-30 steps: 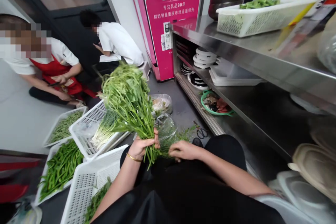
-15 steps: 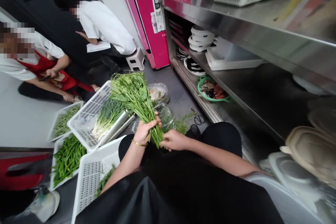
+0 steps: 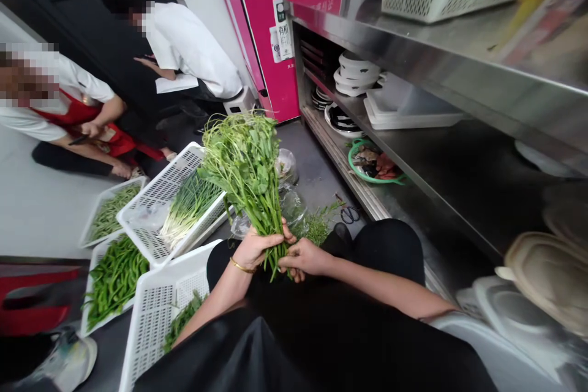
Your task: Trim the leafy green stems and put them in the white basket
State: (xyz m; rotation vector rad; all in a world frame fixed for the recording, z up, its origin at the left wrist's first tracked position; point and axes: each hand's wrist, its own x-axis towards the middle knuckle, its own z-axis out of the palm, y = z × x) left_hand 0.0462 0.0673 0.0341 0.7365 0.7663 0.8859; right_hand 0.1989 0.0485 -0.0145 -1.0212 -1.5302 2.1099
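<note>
My left hand [image 3: 256,249], a gold bangle on its wrist, is wrapped round the stems of a big bunch of leafy greens [image 3: 245,165] that stands upright over my lap. Beside it my right hand [image 3: 307,256] is closed on the lower stems of the same bunch. A white slotted basket [image 3: 156,312] with a few greens in it lies just left of my knees. Clear plastic bags [image 3: 291,205] and loose green trimmings [image 3: 316,229] are on the floor behind the bunch.
Baskets hold green onions [image 3: 188,202] and green beans [image 3: 114,275]. Scissors [image 3: 349,214] lie on the floor by a steel shelf unit [image 3: 413,61] holding plates, trays and a green basket [image 3: 374,165]. Two people crouch at the left; a pink cabinet [image 3: 285,12] stands behind.
The bunch has swung more upright and my right hand has closed in next to my left on the stems. The view has tilted down from the shelf top.
</note>
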